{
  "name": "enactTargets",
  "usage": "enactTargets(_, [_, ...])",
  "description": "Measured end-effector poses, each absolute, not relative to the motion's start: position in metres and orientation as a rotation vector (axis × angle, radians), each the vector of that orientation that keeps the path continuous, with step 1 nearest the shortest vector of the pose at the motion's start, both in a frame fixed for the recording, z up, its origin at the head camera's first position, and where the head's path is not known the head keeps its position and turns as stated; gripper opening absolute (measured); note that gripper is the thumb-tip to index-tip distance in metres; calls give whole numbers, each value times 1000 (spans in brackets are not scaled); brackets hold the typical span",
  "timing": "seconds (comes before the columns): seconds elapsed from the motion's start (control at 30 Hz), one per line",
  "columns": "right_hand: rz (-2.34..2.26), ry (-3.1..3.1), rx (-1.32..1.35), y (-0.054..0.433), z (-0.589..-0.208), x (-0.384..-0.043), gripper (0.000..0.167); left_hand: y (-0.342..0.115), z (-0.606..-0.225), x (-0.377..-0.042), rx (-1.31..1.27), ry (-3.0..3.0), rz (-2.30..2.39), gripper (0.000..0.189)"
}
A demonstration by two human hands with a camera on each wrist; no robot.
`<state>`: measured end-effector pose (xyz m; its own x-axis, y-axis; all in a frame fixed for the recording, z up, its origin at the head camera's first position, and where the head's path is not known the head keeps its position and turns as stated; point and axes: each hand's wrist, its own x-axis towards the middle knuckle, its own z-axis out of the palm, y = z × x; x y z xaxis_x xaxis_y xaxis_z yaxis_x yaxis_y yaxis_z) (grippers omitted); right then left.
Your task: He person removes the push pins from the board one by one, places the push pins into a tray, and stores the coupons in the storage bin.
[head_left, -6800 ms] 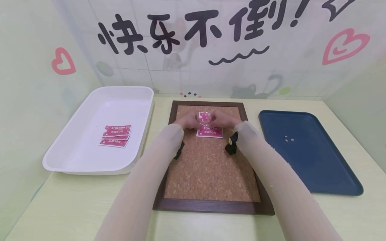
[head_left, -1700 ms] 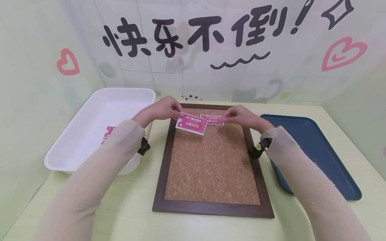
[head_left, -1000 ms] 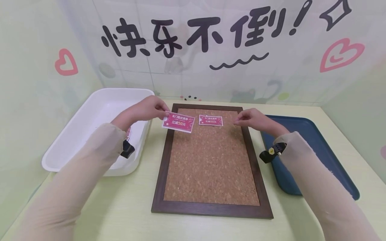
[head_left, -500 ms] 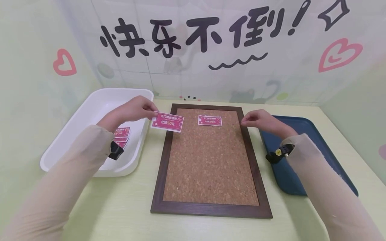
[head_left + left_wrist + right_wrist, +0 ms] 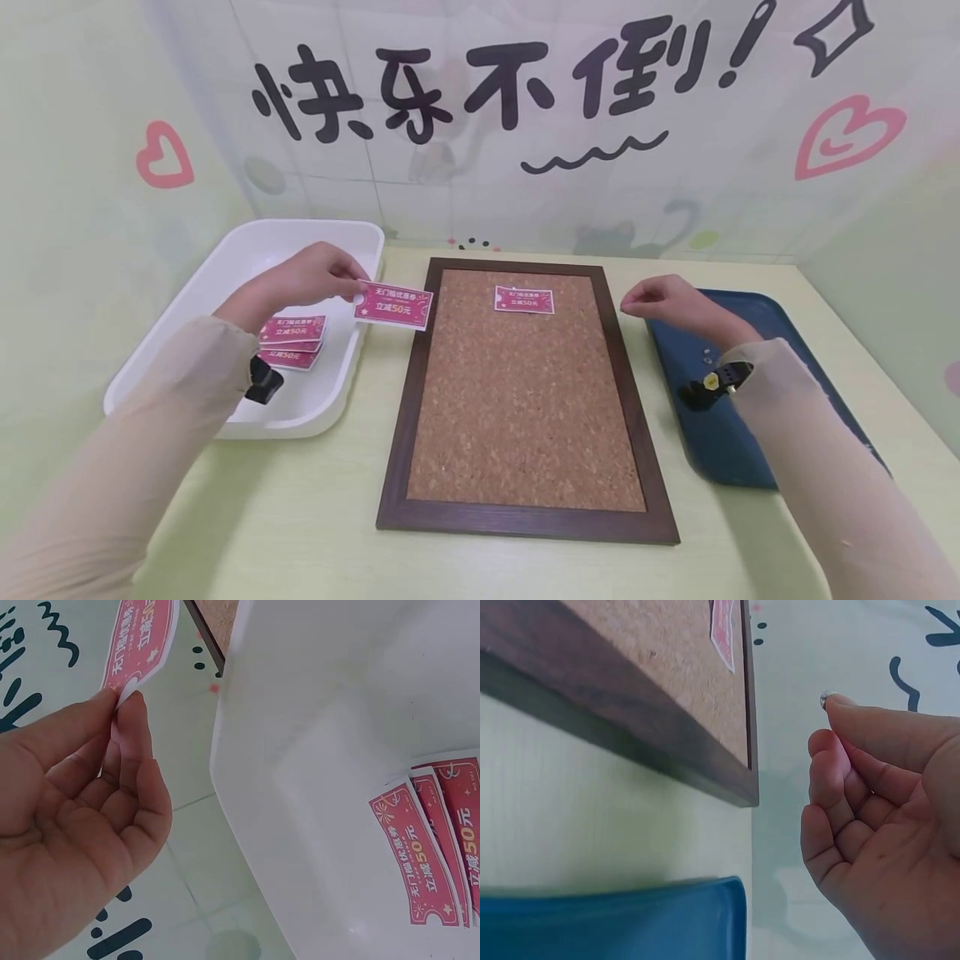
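Observation:
My left hand [image 5: 311, 275] pinches a pink coupon [image 5: 393, 305] by its left edge, between thumb and fingertips. In the head view this coupon hangs across the gap between the white tub [image 5: 281, 425] and the corkboard's [image 5: 525, 400] left frame. A second pink coupon [image 5: 524, 300] lies near the top of the corkboard. Beyond the board's right frame, my right hand [image 5: 675, 304] is raised near the blue tray's top left corner. In the right wrist view, a small silvery pin [image 5: 826, 699] sits pinched at its thumb and index fingertips.
Several pink coupons [image 5: 291, 342] overlap inside the white tub on the left. The dark blue tray [image 5: 731, 450] at right, partly behind my right forearm, holds tiny shiny pieces [image 5: 707, 357]. A printed wall sheet [image 5: 465, 208] rises behind the table.
Both hands were together over two coupons on the board. The left hand has since drawn one coupon left toward the tub, while the right hand has moved right, off the board.

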<state>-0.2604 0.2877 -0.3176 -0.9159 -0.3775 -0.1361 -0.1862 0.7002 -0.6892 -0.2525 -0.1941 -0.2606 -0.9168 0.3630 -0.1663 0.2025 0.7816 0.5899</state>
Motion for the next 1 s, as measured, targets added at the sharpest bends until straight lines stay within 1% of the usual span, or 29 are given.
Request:
enactTargets(0.4, [-1028,2664,-400,305,-323,-254,37,-208,-261,-248,416,2709,825,24])
enactTargets(0.67, [-1018,2674,-358,317,-325,-252,40,-218,-263,-246,358,2703,830,25])
enactTargets(1.0, [-982,2694,-304,333,-330,-250,43,-231,-265,-241,360,2715,824,26])
